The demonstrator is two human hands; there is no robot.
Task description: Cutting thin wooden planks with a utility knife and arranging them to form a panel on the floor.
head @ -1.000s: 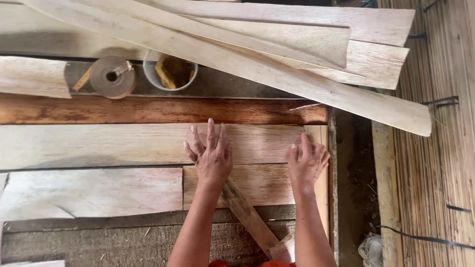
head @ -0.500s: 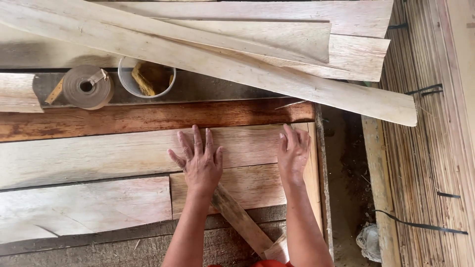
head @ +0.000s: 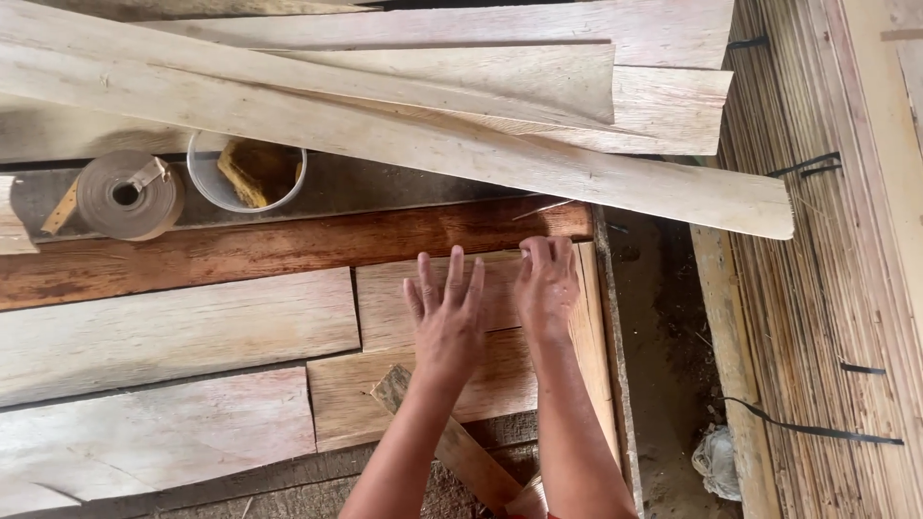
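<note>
On a rough workbench (head: 635, 384), left hand (head: 447, 322) lies flat, fingers spread, right hand (head: 546, 284) curls on 1 pale veneer sheet (head: 394, 308) beside stacked bamboo strips (head: 817, 288)

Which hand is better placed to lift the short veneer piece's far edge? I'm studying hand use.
Likely the right hand: its fingertips curl at the veneer piece's far edge, while the left hand lies flat mid-sheet.
</note>
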